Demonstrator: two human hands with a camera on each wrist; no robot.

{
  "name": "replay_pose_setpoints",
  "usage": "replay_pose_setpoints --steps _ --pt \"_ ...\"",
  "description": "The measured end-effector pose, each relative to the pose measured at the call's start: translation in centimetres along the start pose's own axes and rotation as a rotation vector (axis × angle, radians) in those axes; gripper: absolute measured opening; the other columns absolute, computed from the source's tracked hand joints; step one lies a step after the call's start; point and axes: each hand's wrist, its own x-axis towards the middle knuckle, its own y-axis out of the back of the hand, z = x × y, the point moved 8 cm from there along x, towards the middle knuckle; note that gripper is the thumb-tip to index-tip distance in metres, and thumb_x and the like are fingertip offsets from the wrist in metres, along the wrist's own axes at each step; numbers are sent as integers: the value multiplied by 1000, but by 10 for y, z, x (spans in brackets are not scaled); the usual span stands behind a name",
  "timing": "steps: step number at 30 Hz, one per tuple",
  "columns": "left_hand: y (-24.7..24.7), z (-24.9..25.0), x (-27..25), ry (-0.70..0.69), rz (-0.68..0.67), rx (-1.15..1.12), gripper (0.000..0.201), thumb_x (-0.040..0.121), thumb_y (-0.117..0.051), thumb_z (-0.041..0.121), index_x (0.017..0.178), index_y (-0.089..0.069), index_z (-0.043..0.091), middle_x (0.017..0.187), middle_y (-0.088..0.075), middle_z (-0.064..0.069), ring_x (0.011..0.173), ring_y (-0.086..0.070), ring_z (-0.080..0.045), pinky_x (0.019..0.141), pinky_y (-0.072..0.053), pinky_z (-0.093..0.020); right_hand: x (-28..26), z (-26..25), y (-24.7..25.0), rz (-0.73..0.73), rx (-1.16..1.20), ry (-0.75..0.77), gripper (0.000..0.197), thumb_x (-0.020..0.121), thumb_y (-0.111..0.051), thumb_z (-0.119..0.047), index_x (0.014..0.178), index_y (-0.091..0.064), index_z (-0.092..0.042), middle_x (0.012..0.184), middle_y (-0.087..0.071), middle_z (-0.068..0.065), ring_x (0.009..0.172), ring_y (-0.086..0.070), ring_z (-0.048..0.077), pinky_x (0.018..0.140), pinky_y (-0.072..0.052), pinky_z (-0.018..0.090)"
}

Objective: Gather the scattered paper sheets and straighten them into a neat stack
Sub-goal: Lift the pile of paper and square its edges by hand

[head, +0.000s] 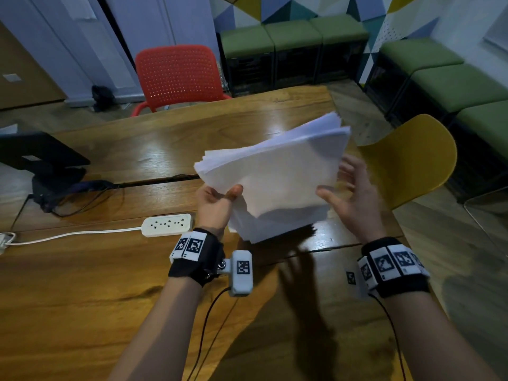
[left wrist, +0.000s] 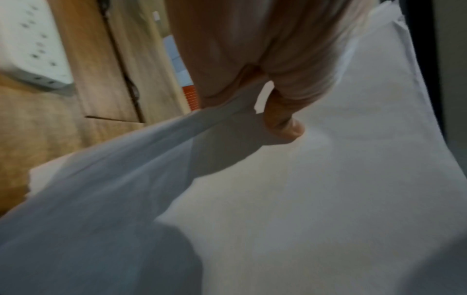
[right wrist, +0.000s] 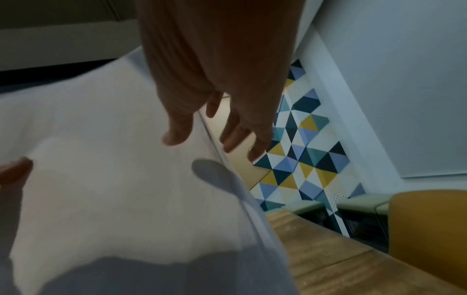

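Observation:
A thick bundle of white paper sheets [head: 272, 177] is lifted off the wooden table [head: 82, 270], tilted, with its far edges fanned and uneven. My left hand [head: 217, 200] pinches the bundle's near left corner, thumb on top; the left wrist view shows that thumb [left wrist: 283, 123] pressed on the paper sheets [left wrist: 303, 199]. My right hand [head: 346, 196] hovers at the bundle's right edge with straight, spread fingers, thumb over the top sheet. In the right wrist view the right hand [right wrist: 209, 135] straddles the edge of the paper sheets [right wrist: 113, 189].
A white power strip [head: 167, 224] with its cord lies left of my left wrist. A black laptop stand [head: 41, 163] and cables sit at far left. A red chair [head: 178, 75] stands behind the table, a yellow chair [head: 412, 158] at its right.

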Motion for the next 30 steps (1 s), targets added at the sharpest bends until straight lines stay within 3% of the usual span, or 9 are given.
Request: replay_pose_setpoints --steps 2,5,8,12,16,19,23,27,30 --pt "-9 16 -3 -56 -87 14 27 78 -68 -6 98 -66 12 93 -71 1 83 -68 -10 71 -57 -25 2 9 -8 -69 168 -153 86 67 -84 -17 137 -35 -27 121 -54 -15 113 -55 7 89 -49 25" --pt "-16 44 -6 -143 -168 59 29 77 -69 -7 102 -64 7 92 -70 3 76 -69 -1 67 -56 -19 7 15 -10 -107 303 -230 67 65 -85 -7 122 -51 -12 106 -62 -8 95 -61 -5 75 -53 14" --pt "-11 68 -5 -213 -192 122 30 76 -69 -7 102 -64 8 90 -68 5 72 -68 4 65 -55 -16 5 20 -9 -189 329 -261 62 65 -83 -4 119 -54 -16 106 -63 -8 94 -61 -5 69 -49 5" --pt "-12 78 -3 -251 -226 183 31 76 -71 -6 106 -65 -1 90 -69 2 71 -68 5 64 -54 -14 0 25 -11 -259 334 -302 58 69 -82 -7 118 -54 -22 106 -64 -13 94 -61 -7 71 -49 5" --pt "-12 72 -4 -237 -202 71 28 76 -72 -6 102 -65 2 83 -75 12 80 -71 -7 69 -57 -21 -5 21 -14 -154 405 -278 28 80 -71 1 99 -63 -19 93 -68 -9 77 -66 -8 69 -51 10" --pt "-11 56 4 -161 -192 70 34 72 -78 -1 104 -65 -1 98 -75 1 92 -71 -13 76 -59 -25 -1 9 -10 -87 415 -229 16 84 -66 1 93 -68 -11 86 -71 -7 74 -67 -3 72 -53 15" --pt "-17 5 6 39 -293 380 34 71 -81 9 102 -68 11 102 -67 4 82 -62 5 65 -50 -7 9 -9 0 -41 380 -165 14 86 -66 -4 98 -68 -11 88 -69 -2 73 -65 -3 68 -51 11" --pt "-11 -13 5 26 -155 409 21 79 -74 11 99 -69 4 96 -69 -6 84 -66 -17 70 -50 -22 14 -12 1 -14 389 -165 16 85 -67 -3 90 -67 -18 86 -69 -6 73 -66 -3 66 -52 13" --pt "-11 -10 0 -14 -32 398 22 82 -72 13 99 -68 -1 85 -67 -3 72 -63 -12 52 -46 -5 9 -13 -1 16 388 -176 11 84 -67 -1 93 -66 -8 85 -68 -5 69 -65 -7 62 -50 9"
